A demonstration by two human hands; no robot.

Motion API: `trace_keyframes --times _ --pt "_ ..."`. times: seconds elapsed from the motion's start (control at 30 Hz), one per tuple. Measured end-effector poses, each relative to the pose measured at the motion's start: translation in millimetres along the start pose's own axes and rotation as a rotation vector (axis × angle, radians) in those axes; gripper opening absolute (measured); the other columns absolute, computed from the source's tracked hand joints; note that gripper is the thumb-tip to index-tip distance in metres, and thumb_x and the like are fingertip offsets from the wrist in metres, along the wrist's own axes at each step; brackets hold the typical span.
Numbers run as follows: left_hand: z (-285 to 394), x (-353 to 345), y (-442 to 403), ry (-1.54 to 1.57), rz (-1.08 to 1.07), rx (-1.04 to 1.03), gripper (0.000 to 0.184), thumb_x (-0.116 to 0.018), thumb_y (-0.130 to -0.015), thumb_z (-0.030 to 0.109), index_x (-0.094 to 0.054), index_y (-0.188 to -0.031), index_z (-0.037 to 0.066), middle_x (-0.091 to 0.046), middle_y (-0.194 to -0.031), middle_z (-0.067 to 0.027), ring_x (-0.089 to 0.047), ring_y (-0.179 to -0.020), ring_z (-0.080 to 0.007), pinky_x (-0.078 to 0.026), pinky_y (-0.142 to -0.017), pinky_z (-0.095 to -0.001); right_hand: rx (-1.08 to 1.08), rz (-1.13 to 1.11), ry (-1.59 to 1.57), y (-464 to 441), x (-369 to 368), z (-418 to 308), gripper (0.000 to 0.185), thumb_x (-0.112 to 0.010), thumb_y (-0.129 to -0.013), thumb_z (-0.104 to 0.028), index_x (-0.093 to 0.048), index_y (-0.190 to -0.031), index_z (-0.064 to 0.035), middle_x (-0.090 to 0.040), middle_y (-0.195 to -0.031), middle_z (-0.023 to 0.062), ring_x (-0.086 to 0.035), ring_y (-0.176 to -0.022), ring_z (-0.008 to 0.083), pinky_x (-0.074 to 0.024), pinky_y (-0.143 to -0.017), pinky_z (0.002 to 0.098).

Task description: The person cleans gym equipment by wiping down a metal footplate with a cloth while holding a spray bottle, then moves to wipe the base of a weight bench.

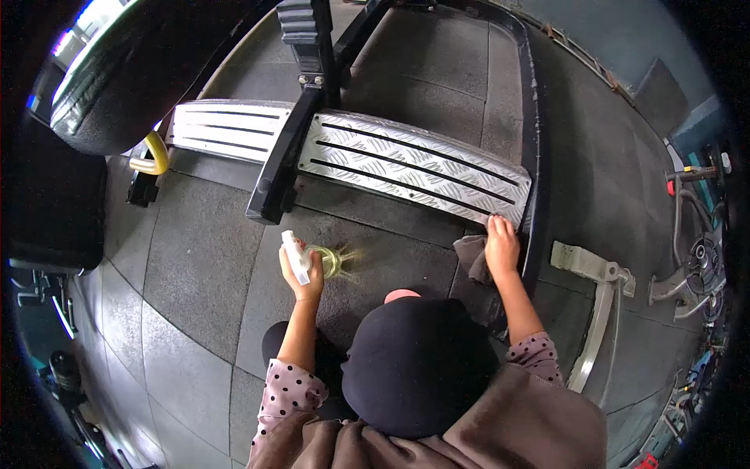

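My left hand (pixel 303 272) is closed round a spray bottle (pixel 331 260) with a white nozzle head and yellowish liquid, held above the floor tiles. At the lower right corner of a silver tread-patterned footplate (pixel 414 164) with black strips, my right hand (pixel 502 244) grips a brown cloth (pixel 473 256), which hangs down on its left side. The fingertips of that hand rest at the plate's edge. A second silver footplate (pixel 230 129) lies to the left, beyond a black metal beam (pixel 285 156).
A black frame tube (pixel 537 141) curves round the right side. A padded black part (pixel 133 78) fills the upper left, near a yellow handle (pixel 158 154). A pale metal bar (pixel 598 320) stands right of my right arm. Gym equipment (pixel 699 266) lines the far right.
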State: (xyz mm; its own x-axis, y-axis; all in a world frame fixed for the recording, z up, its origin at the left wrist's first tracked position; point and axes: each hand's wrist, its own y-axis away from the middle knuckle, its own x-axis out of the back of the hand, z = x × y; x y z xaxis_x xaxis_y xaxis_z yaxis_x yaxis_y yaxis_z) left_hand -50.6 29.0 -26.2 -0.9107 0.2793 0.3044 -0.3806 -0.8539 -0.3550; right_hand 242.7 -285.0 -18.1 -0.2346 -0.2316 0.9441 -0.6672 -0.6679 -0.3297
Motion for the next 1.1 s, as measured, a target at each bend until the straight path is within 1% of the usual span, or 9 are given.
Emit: trace_keyframes --times 0.1,0.37,0.47,0.5,0.63,0.7,0.87,1.0,1.1 --pt "0 -7 -2 0.061 0.018 -0.047 0.041 -0.063 -0.079 0.001 -0.05 -0.117 0.001 -0.054 -0.105 -0.008 -0.055 -0.099 -0.0199 -0.044 -0.092 -0.0334 0.186 0.089 0.026 -2 -9 -10 0.026 -0.055 -0.087 -0.009 -0.066 -0.11 -0.0018 -0.061 -0.109 0.0061 -0.055 -0.114 0.0235 -0.0503 -0.09 0.0357" --pt "5 -2 -1 0.027 0.02 -0.048 0.04 -0.065 -0.077 0.001 -0.051 -0.114 0.001 -0.055 -0.102 -0.0095 -0.057 -0.096 -0.0223 -0.045 -0.088 -0.0348 -0.004 0.002 0.141 -3 7 -4 0.027 -0.057 -0.084 -0.012 -0.065 -0.109 -0.0041 -0.057 -0.107 0.0041 -0.055 -0.11 0.0217 -0.0533 -0.084 0.0322" --pt "4 -7 -1 0.059 0.052 -0.05 0.038 -0.065 -0.075 0.001 -0.052 -0.111 0.001 -0.055 -0.099 -0.0101 -0.057 -0.094 -0.0233 -0.046 -0.087 -0.0352 -0.006 0.023 0.027 -5 -6 -19 0.026 -0.06 -0.082 -0.01 -0.066 -0.106 -0.0022 -0.057 -0.105 0.0051 -0.054 -0.107 0.0222 -0.0517 -0.085 0.0329" --pt "4 -7 -2 0.056 0.054 -0.051 0.039 -0.065 -0.075 0.0 -0.052 -0.111 0.001 -0.055 -0.1 -0.0101 -0.057 -0.094 -0.0233 -0.046 -0.087 -0.0351 0.103 0.038 0.123 -7 -1 -28 0.026 -0.059 -0.083 -0.011 -0.066 -0.107 -0.0021 -0.056 -0.107 0.0045 -0.053 -0.109 0.0211 -0.0512 -0.085 0.0337" --pt "1 0 -1 0.003 -0.027 -0.033 0.041 -0.064 -0.079 0.0 -0.05 -0.118 0.0 -0.054 -0.107 -0.0086 -0.055 -0.1 -0.0203 -0.044 -0.093 -0.0335 0.089 -0.014 0.128 -1 2 -14 0.032 -0.058 -0.083 -0.012 -0.064 -0.113 -0.0041 -0.059 -0.11 0.0054 -0.054 -0.11 0.0234 -0.0518 -0.084 0.0337" --pt "0 2 0 0.006 -0.017 -0.034 0.042 -0.064 -0.078 0.0 -0.05 -0.118 0.0 -0.054 -0.107 -0.0086 -0.055 -0.1 -0.0202 -0.044 -0.093 -0.0331 -0.043 -0.075 0.189 -3 5 3 0.033 -0.055 -0.086 -0.014 -0.063 -0.117 -0.0072 -0.056 -0.114 0.0027 -0.051 -0.114 0.0208 -0.0512 -0.085 0.0307" --pt "-11 -4 0 0.072 -0.007 -0.057 0.042 -0.064 -0.078 -0.001 -0.05 -0.118 0.0 -0.055 -0.105 -0.0084 -0.055 -0.1 -0.0198 -0.044 -0.092 -0.0328 -0.018 -0.031 0.291 -7 -6 -24 0.035 -0.056 -0.085 -0.015 -0.061 -0.117 -0.0017 -0.056 -0.114 0.005 -0.052 -0.11 0.0234 -0.0529 -0.081 0.0309" --pt "-6 0 1 -0.005 -0.034 -0.012 0.041 -0.063 -0.079 0.0 -0.05 -0.118 0.001 -0.055 -0.106 -0.0085 -0.056 -0.099 -0.02 -0.044 -0.092 -0.0328 -0.002 -0.133 0.288 -6 6 -27 0.037 -0.054 -0.087 -0.017 -0.06 -0.123 -0.008 -0.053 -0.121 0.0027 -0.05 -0.115 0.0218 -0.0513 -0.085 0.0336" --pt "-7 1 0 -0.005 -0.031 -0.031 0.041 -0.063 -0.079 0.0 -0.05 -0.118 0.001 -0.055 -0.106 -0.0084 -0.056 -0.099 -0.02 -0.044 -0.092 -0.0329 -0.047 -0.149 0.292 2 9 0 0.038 -0.054 -0.087 -0.016 -0.059 -0.125 -0.0113 -0.053 -0.121 0.0026 -0.05 -0.116 0.0221 -0.0542 -0.079 0.0312"
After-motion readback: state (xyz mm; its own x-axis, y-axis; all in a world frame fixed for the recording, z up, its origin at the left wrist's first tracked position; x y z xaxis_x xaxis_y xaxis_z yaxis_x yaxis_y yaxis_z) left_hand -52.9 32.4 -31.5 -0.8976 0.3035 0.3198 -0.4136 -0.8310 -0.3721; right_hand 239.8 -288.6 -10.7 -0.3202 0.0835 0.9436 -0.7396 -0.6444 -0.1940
